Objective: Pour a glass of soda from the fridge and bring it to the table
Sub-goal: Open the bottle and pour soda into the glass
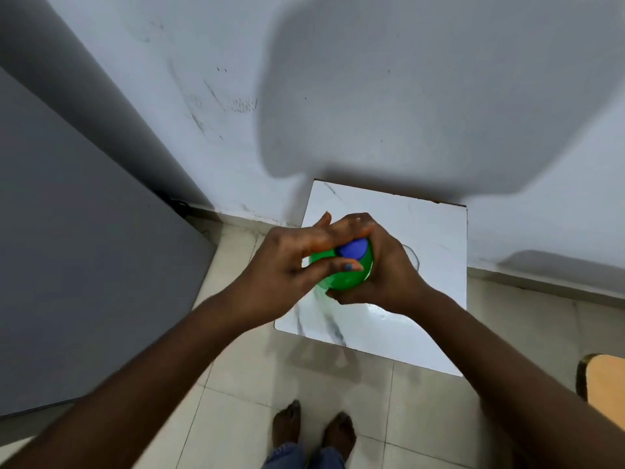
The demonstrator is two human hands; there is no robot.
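A green soda bottle (pixel 341 277) with a blue cap (pixel 353 248) is held upright over a small white marble-look table (pixel 433 299). My right hand (pixel 382 265) is wrapped around the bottle's shoulder from the right. My left hand (pixel 287 262) rests on the bottle's left side, fingers reaching over the cap. Behind my right hand, the rim of a clear glass (pixel 412 257) stands on the table, mostly hidden. The lower part of the bottle is hidden by my hands.
The grey fridge side (pixel 84 265) fills the left. A white wall (pixel 372 96) rises behind the table. A wooden chair seat (pixel 605 387) sits at the right edge. My bare feet (pixel 314 428) stand on beige floor tiles.
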